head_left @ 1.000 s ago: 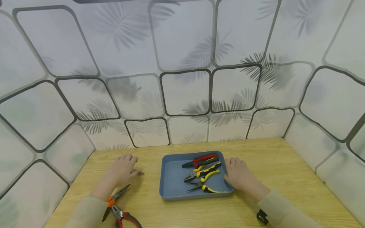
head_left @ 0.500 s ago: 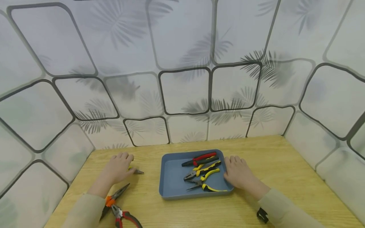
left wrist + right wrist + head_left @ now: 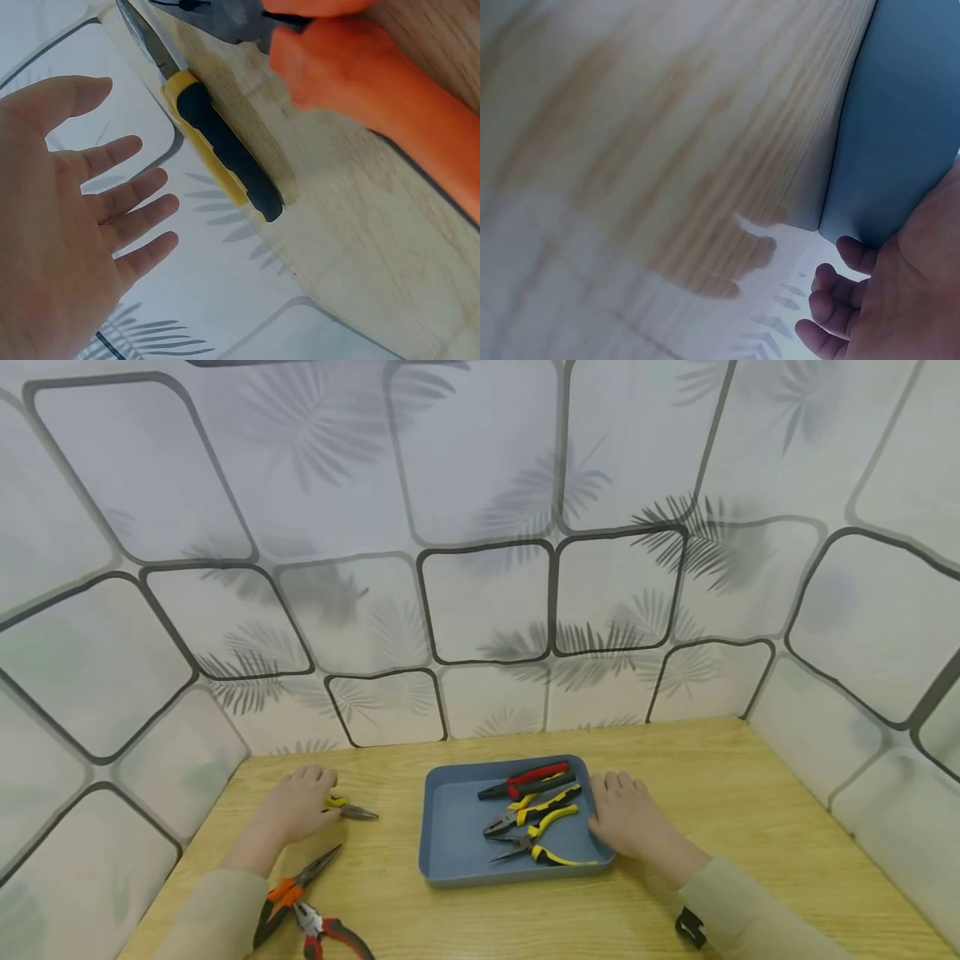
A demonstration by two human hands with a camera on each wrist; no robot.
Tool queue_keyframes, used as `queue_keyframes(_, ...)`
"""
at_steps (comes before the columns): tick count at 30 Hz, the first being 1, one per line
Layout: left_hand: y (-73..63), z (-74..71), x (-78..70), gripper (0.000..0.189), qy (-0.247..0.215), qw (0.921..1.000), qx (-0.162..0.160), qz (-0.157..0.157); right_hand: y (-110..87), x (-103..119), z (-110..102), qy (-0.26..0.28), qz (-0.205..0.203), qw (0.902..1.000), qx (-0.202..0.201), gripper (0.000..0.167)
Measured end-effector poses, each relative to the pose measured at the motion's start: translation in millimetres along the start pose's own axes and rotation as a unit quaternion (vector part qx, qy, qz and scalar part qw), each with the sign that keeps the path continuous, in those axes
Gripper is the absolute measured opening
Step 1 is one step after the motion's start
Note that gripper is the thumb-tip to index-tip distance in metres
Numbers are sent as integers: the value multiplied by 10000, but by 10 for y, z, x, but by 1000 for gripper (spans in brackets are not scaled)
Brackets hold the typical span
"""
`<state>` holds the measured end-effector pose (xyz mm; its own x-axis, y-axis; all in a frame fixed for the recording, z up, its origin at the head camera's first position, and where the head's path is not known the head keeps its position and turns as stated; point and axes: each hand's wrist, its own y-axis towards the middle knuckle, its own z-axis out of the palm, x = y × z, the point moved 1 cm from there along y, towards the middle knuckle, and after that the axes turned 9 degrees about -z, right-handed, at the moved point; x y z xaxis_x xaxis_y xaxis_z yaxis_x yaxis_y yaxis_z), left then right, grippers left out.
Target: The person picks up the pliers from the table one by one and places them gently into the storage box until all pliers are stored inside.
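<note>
My left hand [image 3: 292, 810] lies just left of needle-nose pliers with yellow and black handles [image 3: 352, 812], on the table. The left wrist view shows the fingers of that hand [image 3: 67, 202] spread and bare, apart from the yellow-black handle [image 3: 229, 146]. Nearer to me lie orange-handled long-nose pliers [image 3: 283, 893], partly under the left forearm, and red-and-black pliers [image 3: 330, 931]. My right hand [image 3: 626, 818] rests at the right rim of a blue tray [image 3: 450, 877]. Its fingers [image 3: 831, 307] lie loosely bent outside the tray's wall [image 3: 900, 112].
In the tray lie red-and-black pliers [image 3: 525, 781], yellow-black combination pliers [image 3: 532, 814] and yellow-black needle-nose pliers [image 3: 543, 852]. The wooden table [image 3: 405, 927] meets patterned white walls [image 3: 487, 610] at the back and sides.
My left hand has drawn back leftward, baring the yellow handle of the needle-nose pliers, which stay on the table. More of the orange-handled pliers shows. The right hand and tray have not moved.
</note>
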<state>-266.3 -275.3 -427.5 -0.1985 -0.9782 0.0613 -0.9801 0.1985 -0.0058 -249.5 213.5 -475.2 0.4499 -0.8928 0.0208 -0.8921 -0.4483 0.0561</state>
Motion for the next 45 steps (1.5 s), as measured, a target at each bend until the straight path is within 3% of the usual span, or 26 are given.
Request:
queue_keyframes(8, 13, 0, 48, 44, -1, 9998, 161, -86, -7, 12, -6, 75, 73, 9999, 1, 51)
queue_keyframes(17, 50, 64, 134, 48, 8, 9999, 141, -88, -5, 16, -14, 69, 45, 9998, -170, 50)
queue_keyframes(26, 90, 155, 211, 57, -117, 9995, 220, -176, -10, 29, -47, 42, 38, 10000, -76, 51)
queue_keyframes(45, 144, 287, 220, 64, -271, 9993, 194, -185, -22, 36, -54, 167, 100, 9998, 33, 45)
